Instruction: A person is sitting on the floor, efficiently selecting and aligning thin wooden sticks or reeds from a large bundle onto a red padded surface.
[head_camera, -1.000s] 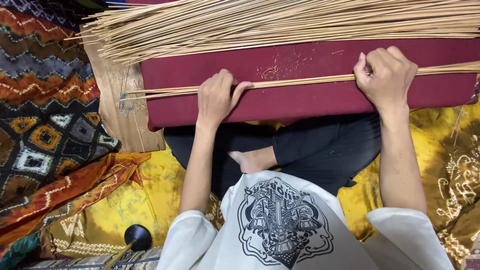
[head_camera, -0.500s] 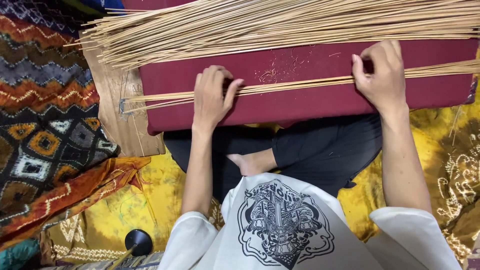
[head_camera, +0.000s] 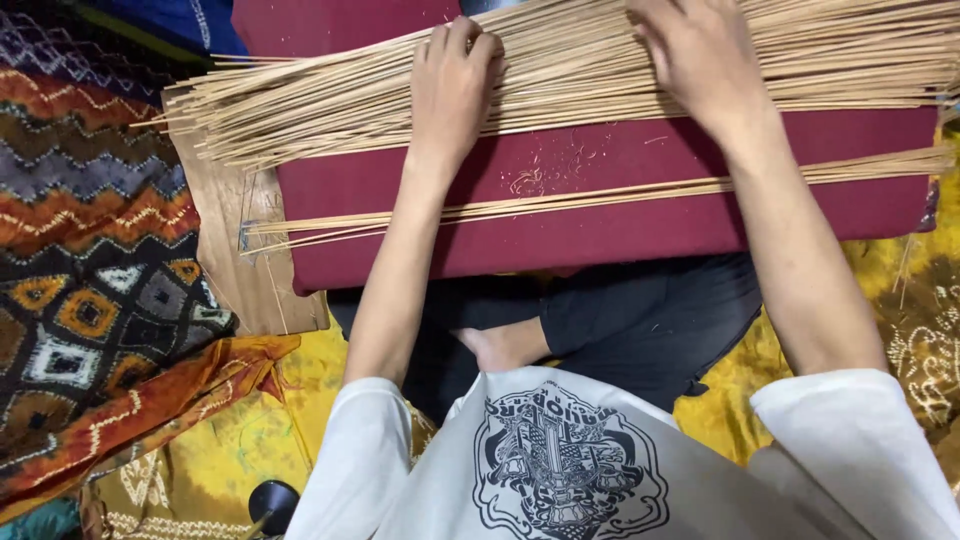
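Both hands lie flat on the big pile of thin sticks (head_camera: 580, 75), left hand (head_camera: 455, 75) and right hand (head_camera: 705, 60), over a maroon board (head_camera: 620, 215); a smaller bundle (head_camera: 600, 195) lies nearer

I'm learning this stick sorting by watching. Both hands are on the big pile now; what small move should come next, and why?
Probably draw a few sticks off the near edge of the big pile toward the small row. The left hand and right hand lie flat on the pile, fingers spread, gripping nothing, and bare maroon board separates pile from row.
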